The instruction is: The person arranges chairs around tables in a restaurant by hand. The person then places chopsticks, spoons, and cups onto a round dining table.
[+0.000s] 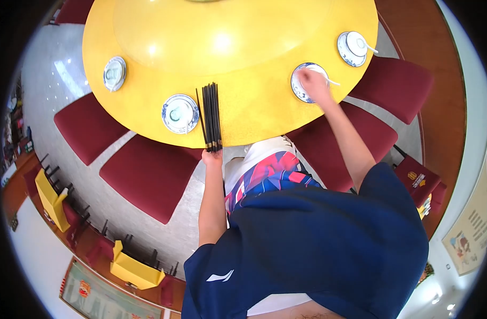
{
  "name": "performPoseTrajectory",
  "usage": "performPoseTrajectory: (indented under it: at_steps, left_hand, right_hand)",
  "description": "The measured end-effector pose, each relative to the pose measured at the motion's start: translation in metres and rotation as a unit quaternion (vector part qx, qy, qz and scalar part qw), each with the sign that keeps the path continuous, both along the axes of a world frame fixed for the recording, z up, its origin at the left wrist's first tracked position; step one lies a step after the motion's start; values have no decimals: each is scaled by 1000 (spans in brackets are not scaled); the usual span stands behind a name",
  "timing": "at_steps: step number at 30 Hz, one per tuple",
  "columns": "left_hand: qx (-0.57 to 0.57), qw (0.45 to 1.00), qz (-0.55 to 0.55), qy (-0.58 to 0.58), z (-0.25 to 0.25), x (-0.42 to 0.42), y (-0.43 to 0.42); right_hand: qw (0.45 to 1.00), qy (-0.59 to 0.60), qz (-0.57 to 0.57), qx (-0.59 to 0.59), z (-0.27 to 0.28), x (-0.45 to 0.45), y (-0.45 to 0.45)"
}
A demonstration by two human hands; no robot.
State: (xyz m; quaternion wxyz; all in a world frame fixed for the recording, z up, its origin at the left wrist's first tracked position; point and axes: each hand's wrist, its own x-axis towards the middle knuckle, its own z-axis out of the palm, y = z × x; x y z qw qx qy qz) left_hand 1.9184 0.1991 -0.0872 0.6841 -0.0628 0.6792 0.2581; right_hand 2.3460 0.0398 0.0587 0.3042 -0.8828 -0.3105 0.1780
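Observation:
My left hand (212, 157) is closed around the lower ends of a bundle of dark chopsticks (211, 114) at the edge of the round yellow table (254, 125). One chopstick stands slightly apart from the rest on the left. Just left of the bundle is a blue-and-white place setting (180, 114), with a glass or small bowl on its plate. My right hand (312, 82) is over another blue-patterned plate (303, 96); its fingers are smeared by motion, and whether they hold anything is unclear. A white spoon (333, 82) sticks out to the right of that plate.
More place settings lie at the far left (115, 73) and at the upper right, where a white bowl (356, 43) has a spoon. Maroon chairs (150, 173) ring the table edge. A glossy raised disc (217, 32) covers the table's middle.

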Motion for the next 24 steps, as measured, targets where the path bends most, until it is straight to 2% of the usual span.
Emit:
performPoseTrajectory:
  at_steps: [1, 4, 6, 7, 9, 12, 14, 16, 19, 20, 21, 22, 24]
  left_hand:
    - [0, 1000, -20, -17, -2, -3, 2]
    - [32, 995, -86, -38, -4, -6, 6]
    - [44, 993, -107, 21, -2, -6, 11]
    - [32, 989, -137, 46, 6, -5, 13]
    - [41, 984, -162, 60, 17, -5, 20]
    - [56, 971, -204, 113, 30, -16, 26]
    - [91, 952, -216, 199, 41, -24, 29]
    - [113, 949, -205, 211, 55, -34, 30]
    - [209, 920, -199, 267, 69, -51, 20]
    - [210, 921, -193, 265, 72, -56, 14]
    - [255, 900, -214, 281, 82, -57, 7]
    - [299, 876, -234, 298, 84, -63, -1]
    - [339, 881, -229, 238, 93, -63, -12]
  right_hand:
    - [997, -6, -69, -41, 27, 19, -16]
    - [973, -138, -92, -163, 30, 59, -74]
    - [959, -130, -62, -245, 17, 69, -97]
    - [960, -127, -71, -241, 10, 72, -104]
    - [945, -31, 24, -323, -3, 74, -109]
    - [925, 22, 32, -378, -13, 73, -106]
    - [929, 10, 32, -367, -14, 70, -111]
    - [934, -8, 32, -357, -5, 67, -113]
    - [932, -18, 32, -361, 12, 58, -128]
    - [949, -38, 15, -313, 17, 55, -134]
    - [963, -57, -1, -263, 22, 48, -137]
    - [964, -62, 2, -260, 38, 34, -132]
    - [982, 148, -85, -87, 71, 0, -119]
